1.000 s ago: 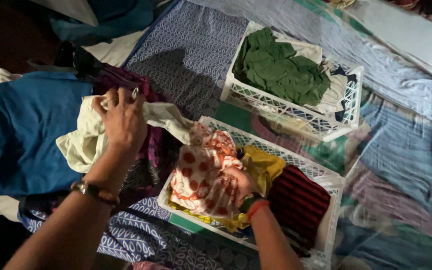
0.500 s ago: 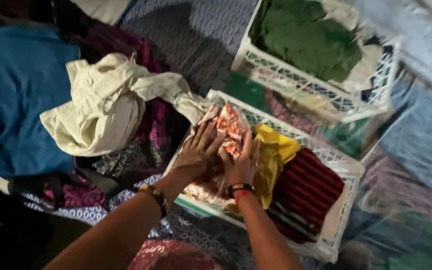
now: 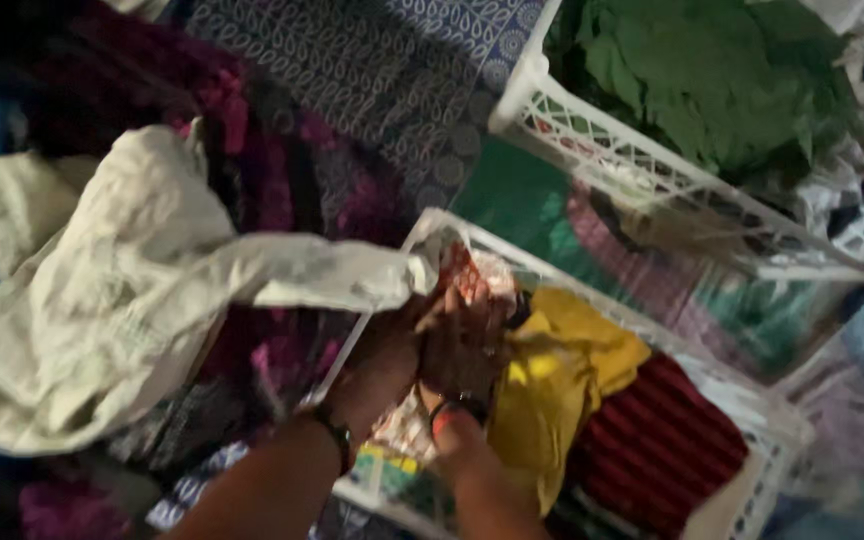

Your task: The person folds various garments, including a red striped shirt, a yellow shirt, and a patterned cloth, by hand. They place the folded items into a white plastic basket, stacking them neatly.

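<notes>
Head camera view, blurred and dim: both hands press side by side into the near white lattice crate (image 3: 592,300). The left hand (image 3: 392,345) and the right hand (image 3: 467,345) lie flat with fingers extended on the red-and-white patterned cloth (image 3: 464,272), which sits at the crate's left end; neither grip pinches anything visible, though the fingertips are too dark to confirm. Beside the cloth in the same crate lie a yellow garment (image 3: 552,370) and a dark red striped garment (image 3: 652,450). A cream garment (image 3: 132,290) drapes from the pile outside onto the crate's corner, touching the rim. Risk: this trailing sleeve may be trapped under the pressed cloth or dragged into the crate. A second crate (image 3: 652,170) with green cloth (image 3: 712,70) stands apart behind.
</notes>
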